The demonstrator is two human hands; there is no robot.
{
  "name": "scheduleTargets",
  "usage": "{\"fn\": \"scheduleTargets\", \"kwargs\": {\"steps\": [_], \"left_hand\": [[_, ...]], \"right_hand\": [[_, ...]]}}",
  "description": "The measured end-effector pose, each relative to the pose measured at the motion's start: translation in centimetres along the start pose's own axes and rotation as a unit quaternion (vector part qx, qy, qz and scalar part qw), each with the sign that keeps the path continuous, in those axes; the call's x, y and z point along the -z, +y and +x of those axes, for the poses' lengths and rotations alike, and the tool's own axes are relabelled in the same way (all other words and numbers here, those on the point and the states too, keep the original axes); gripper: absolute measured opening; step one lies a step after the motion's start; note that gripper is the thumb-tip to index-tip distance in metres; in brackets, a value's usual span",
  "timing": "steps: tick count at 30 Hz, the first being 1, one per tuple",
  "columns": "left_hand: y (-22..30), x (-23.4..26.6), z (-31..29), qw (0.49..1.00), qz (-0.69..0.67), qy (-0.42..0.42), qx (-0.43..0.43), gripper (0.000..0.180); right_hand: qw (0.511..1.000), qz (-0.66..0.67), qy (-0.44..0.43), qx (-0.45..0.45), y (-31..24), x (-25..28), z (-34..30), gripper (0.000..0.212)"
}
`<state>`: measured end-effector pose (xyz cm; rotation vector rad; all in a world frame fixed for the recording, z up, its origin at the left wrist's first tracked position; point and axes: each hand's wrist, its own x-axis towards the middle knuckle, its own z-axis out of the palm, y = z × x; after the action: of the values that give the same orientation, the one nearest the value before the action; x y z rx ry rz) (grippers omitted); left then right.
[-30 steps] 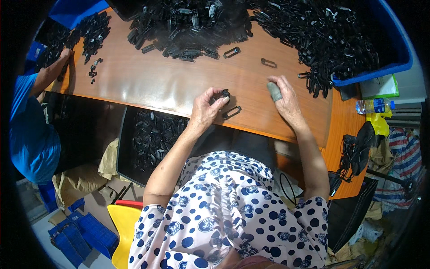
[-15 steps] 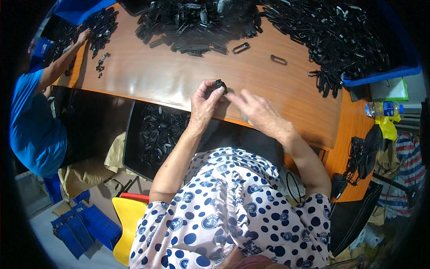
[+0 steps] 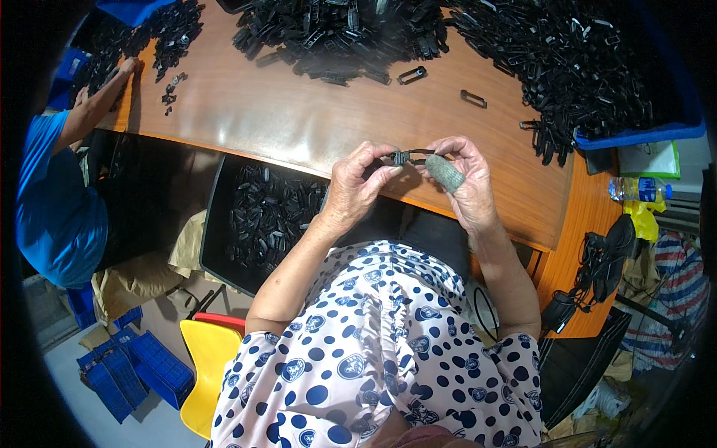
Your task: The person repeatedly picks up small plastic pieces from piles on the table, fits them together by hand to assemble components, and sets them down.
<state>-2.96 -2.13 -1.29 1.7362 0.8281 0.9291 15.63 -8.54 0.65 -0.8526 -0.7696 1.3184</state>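
Observation:
Above the table's near edge, my left hand (image 3: 354, 185) pinches a small black plastic part (image 3: 401, 157) between thumb and fingers. From the other side my right hand (image 3: 473, 187) grips the same part's slim, frame-like end, its thumb wrapped in a grey-green finger cover (image 3: 445, 173). My fingers hide some of the part, so I cannot tell whether it is one piece or two joined. Two loose black oblong frames, a nearer frame (image 3: 473, 99) and a farther frame (image 3: 412, 75), lie on the wooden table (image 3: 284, 123) beyond my hands.
Heaps of black parts, a middle heap (image 3: 336, 37) and a right heap (image 3: 590, 75), cover the far side. A black bin (image 3: 211, 243) of parts sits below the edge. At left, a co-worker in blue (image 3: 60, 201) reaches into another pile. A bottle (image 3: 638, 189) lies at right.
My right hand was blurred and apart from the part; now its fingers grip the part's right end. My left hand has shifted right and slightly down, with the part turned sideways.

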Motion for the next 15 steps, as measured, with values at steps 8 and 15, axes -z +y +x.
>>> {"fn": "scheduleTargets", "kwargs": {"steps": [8,15], "left_hand": [[1.0,0.2,-0.5,0.998,0.047,-0.023,-0.031,0.021],[1.1,0.9,-1.7,0.988,0.107,-0.035,-0.102,0.018]], "right_hand": [[0.994,-0.067,0.026,-0.083,-0.6,0.1,-1.2,0.023],[0.969,-0.124,-0.021,-0.214,-1.4,0.5,-0.9,0.028]]}}
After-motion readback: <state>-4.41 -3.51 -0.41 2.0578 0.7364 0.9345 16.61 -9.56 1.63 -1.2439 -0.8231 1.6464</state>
